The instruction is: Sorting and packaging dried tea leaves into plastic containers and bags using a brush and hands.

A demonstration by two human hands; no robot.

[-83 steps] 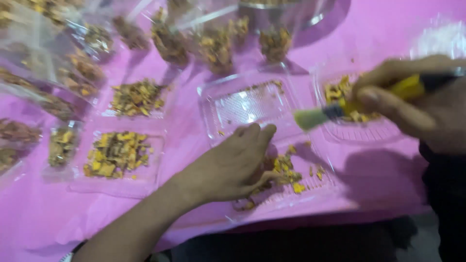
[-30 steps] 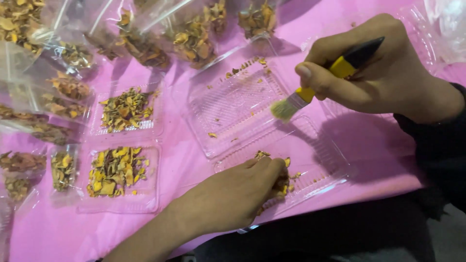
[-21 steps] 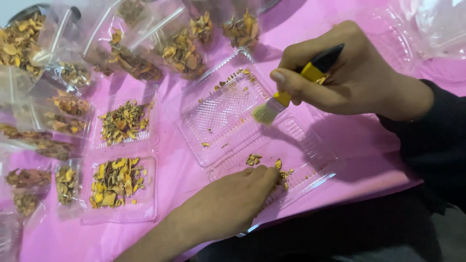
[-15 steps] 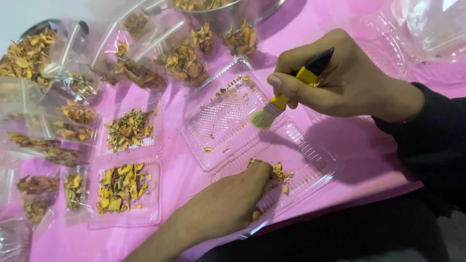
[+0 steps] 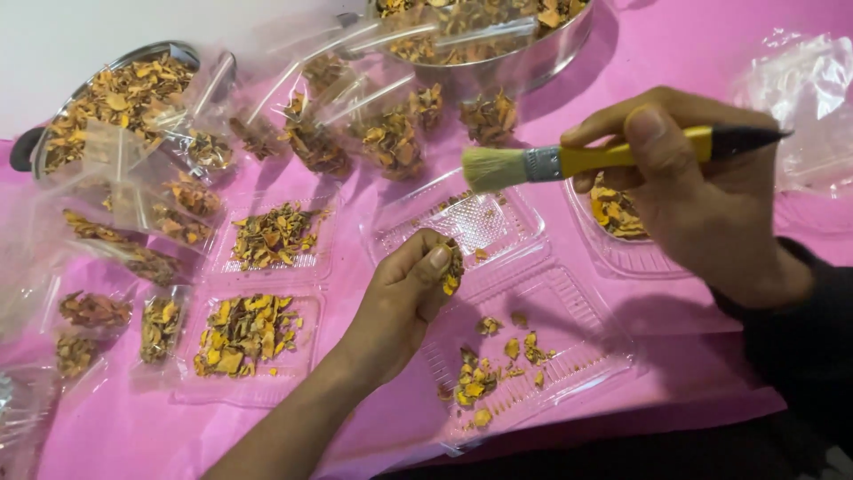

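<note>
My left hand (image 5: 404, 293) pinches a small clump of dried orange-yellow flakes (image 5: 452, 268) between thumb and fingers, just above an open clear plastic clamshell box (image 5: 569, 356). A few more flakes (image 5: 484, 378) lie in the box's near half. My right hand (image 5: 702, 191) grips a yellow-handled brush (image 5: 569, 162) held level, its pale bristles pointing left over the box's far half (image 5: 471, 222).
Two clear trays (image 5: 253, 331) of flakes lie left of my left hand. Several clear bags of flakes (image 5: 311, 142) lie beyond, with two metal pans (image 5: 107, 98) of flakes behind. Another tray (image 5: 622, 236) sits under my right hand. A pink cloth (image 5: 693, 329) covers the table.
My left hand has lifted off the box's near half with a pinch of flakes. The right hand has swung the brush up from the box to level.
</note>
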